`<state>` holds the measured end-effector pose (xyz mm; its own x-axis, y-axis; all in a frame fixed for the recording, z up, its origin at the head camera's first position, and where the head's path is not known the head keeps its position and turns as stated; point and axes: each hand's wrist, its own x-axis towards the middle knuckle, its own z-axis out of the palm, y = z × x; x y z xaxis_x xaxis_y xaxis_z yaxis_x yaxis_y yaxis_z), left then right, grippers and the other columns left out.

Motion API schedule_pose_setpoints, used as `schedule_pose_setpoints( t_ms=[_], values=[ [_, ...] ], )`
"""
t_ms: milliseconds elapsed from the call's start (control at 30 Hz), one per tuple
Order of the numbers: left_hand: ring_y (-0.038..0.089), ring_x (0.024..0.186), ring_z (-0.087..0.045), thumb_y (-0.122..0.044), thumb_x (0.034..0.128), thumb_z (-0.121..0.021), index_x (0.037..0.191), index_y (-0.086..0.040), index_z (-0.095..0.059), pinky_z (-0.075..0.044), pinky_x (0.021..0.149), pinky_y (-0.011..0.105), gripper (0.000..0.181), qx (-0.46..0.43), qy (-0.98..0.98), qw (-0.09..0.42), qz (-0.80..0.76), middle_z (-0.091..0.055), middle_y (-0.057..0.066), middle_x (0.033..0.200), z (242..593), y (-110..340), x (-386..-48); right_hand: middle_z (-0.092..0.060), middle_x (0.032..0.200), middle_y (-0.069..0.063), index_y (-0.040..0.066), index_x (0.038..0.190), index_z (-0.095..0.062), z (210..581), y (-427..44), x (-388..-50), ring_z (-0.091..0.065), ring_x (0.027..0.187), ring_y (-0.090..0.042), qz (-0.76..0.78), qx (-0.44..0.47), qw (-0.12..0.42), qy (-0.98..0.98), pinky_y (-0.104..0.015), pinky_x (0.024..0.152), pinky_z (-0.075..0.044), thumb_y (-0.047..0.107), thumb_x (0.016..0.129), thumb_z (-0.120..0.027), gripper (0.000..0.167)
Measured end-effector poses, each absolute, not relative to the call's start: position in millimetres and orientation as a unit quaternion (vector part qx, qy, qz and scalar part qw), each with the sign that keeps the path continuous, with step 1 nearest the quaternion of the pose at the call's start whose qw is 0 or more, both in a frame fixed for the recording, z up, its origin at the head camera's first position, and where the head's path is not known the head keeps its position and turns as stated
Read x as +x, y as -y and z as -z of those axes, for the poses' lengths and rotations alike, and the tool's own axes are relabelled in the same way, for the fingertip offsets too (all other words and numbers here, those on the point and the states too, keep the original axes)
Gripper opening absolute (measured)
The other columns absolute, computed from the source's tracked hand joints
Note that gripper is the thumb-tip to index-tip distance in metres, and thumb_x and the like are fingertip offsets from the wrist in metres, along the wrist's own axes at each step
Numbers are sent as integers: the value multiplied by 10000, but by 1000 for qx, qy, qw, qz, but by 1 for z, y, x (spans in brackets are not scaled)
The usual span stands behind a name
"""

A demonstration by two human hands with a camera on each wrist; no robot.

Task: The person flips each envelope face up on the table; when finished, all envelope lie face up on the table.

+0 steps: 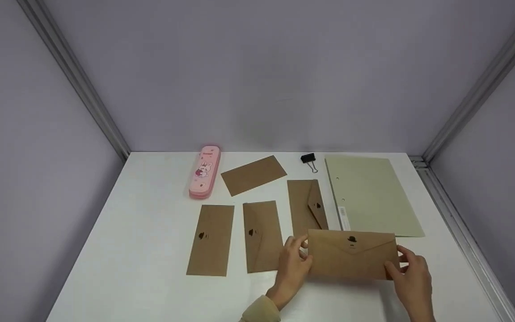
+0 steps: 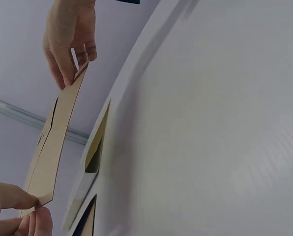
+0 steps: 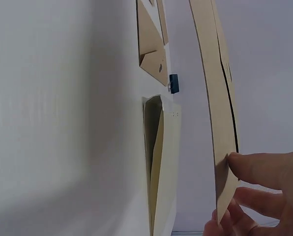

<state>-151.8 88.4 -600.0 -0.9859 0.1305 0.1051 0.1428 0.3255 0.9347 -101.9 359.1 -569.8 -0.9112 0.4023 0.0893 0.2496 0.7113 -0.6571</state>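
Both hands hold up a brown kraft envelope (image 1: 351,259) above the table's front right. Its pointed flap and small black hat print face the head camera. The left hand (image 1: 291,264) pinches its left end between thumb and fingers; the right hand (image 1: 411,277) pinches the right end, thumb in front. The left wrist view shows the envelope (image 2: 53,142) edge-on, stretched between both hands. In the right wrist view the thumb presses a bend into the corner of the envelope (image 3: 215,98). Behind it, another envelope (image 1: 302,205) with a partly lifted flap is covered at its lower end.
Two more envelopes with hat prints, a middle envelope (image 1: 264,237) and a left envelope (image 1: 210,241), lie on the white table (image 1: 141,250). Farther back are a plain brown envelope (image 1: 254,175), a pink pencil case (image 1: 205,172), a black binder clip (image 1: 308,158) and a pale green folder (image 1: 373,197).
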Motion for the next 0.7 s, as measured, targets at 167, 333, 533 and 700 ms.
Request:
schedule_pose_setpoints(
  t_ms=[167, 333, 533, 700],
  values=[
    [38, 798, -563, 127, 860, -691, 1368, 32, -624, -462, 660, 142, 521, -86, 846, -14, 527, -614, 48, 1088, 611, -88, -148, -567, 1181, -314, -79, 1431, -537, 579, -361, -103, -634, 967, -373, -327, -180, 57, 926, -319, 704, -444, 90, 949, -718, 542],
    [30, 823, -501, 115, 878, -661, 1444, 49, -555, -465, 702, 172, 580, -87, 864, -51, 494, -600, 50, 1140, 616, -89, -145, -554, 1173, -301, -89, 1449, -505, 589, -364, -105, -635, 980, -360, -317, -181, 10, 931, -322, 667, -454, 122, 962, -699, 565],
    [72, 874, -483, 108, 891, -656, 1501, 56, -487, -513, 783, 241, 636, -89, 871, -98, 473, -554, 40, 1166, 620, -90, -143, -554, 1138, -298, -120, 1442, -488, 598, -365, -107, -621, 932, -326, -307, -193, -30, 932, -332, 649, -476, 93, 953, -696, 573],
    [100, 918, -500, 91, 885, -679, 1525, 61, -439, -549, 855, 294, 684, -100, 878, -125, 452, -525, 71, 1215, 622, -90, -141, -553, 1155, -313, -135, 1434, -479, 603, -364, -107, -627, 949, -351, -293, -206, -61, 932, -393, 690, -524, 140, 959, -718, 599]
  ],
)
